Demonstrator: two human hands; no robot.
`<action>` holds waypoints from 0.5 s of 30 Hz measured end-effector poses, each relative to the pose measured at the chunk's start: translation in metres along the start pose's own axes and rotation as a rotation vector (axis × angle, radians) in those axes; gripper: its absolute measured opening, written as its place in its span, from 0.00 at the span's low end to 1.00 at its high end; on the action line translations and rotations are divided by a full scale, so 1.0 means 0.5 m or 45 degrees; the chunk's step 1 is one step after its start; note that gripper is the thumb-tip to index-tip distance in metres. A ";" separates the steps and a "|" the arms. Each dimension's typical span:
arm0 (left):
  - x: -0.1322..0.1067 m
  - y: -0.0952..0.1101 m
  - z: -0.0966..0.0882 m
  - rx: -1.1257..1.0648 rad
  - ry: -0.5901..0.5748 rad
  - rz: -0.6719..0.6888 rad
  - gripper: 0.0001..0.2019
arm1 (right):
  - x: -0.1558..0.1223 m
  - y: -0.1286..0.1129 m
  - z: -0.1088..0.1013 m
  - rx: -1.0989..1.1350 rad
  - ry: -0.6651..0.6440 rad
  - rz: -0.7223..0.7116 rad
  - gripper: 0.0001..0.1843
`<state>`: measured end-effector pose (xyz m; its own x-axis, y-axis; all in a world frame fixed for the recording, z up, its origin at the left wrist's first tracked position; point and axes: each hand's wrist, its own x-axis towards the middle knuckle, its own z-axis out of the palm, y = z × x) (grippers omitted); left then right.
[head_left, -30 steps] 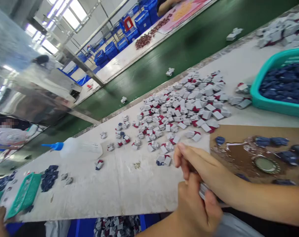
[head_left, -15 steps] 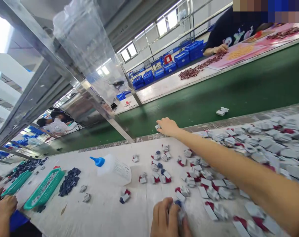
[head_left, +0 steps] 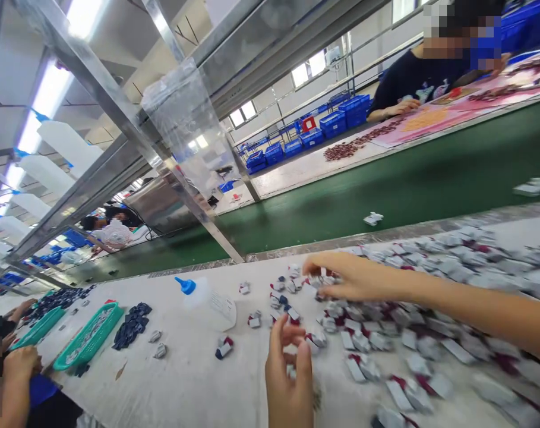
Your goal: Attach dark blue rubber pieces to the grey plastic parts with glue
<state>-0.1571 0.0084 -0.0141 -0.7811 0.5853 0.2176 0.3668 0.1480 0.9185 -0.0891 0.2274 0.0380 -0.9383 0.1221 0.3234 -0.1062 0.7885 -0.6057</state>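
Note:
My left hand [head_left: 290, 371] is at the front of the white table, thumb and fingers apart and curved. A small pale piece [head_left: 291, 372] shows between them; whether it touches the hand I cannot tell. My right hand [head_left: 336, 276] reaches in from the right over the near edge of a heap of small grey-white pieces with dark red parts [head_left: 412, 351]. Its thumb and fingers are apart around a pale piece [head_left: 311, 289]. Left of the hands lie several loose pieces, one with dark blue and red parts [head_left: 224, 348].
A white bottle with a blue nozzle [head_left: 211, 306] lies on the table. Further left are green baskets [head_left: 89, 336], a dark blue pile [head_left: 132, 326] and a co-worker's hand [head_left: 22, 362]. Beyond runs a green belt [head_left: 296, 226] carrying white pieces [head_left: 373, 218]. A metal post [head_left: 223, 241] slants down.
My right hand has come back from the belt's edge to the heap and no longer holds its pale piece. My left hand has opened from its curled grip. The view has shifted.

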 end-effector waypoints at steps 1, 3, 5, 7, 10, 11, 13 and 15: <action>-0.004 0.026 0.021 -0.136 -0.154 -0.138 0.20 | -0.053 -0.030 -0.012 0.018 -0.042 -0.007 0.15; -0.024 0.066 0.072 -0.360 -0.530 -0.310 0.23 | -0.162 -0.087 -0.034 0.042 -0.101 0.011 0.14; -0.061 0.088 0.123 -0.538 -0.820 -0.429 0.22 | -0.270 -0.124 -0.054 0.041 -0.166 0.083 0.18; -0.106 0.097 0.163 -0.694 -0.946 -0.554 0.21 | -0.377 -0.132 -0.078 -0.048 -0.121 0.259 0.23; -0.162 0.101 0.196 -0.835 -0.919 -0.739 0.22 | -0.543 -0.098 -0.127 -0.406 0.273 0.775 0.22; -0.175 0.103 0.201 -0.854 -0.884 -0.794 0.22 | -0.594 -0.081 -0.144 -0.500 0.370 0.956 0.23; -0.195 0.112 0.209 -0.860 -0.796 -0.893 0.22 | -0.672 -0.046 -0.173 -0.583 0.421 1.139 0.25; -0.207 0.125 0.214 -0.848 -0.721 -0.958 0.23 | -0.708 -0.014 -0.189 -0.610 0.382 1.188 0.23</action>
<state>0.0009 0.0425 -0.0147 -0.2883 0.8262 -0.4840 -0.5668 0.2601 0.7817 0.2747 0.2357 -0.0036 -0.4574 0.8850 0.0869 0.8062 0.4540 -0.3793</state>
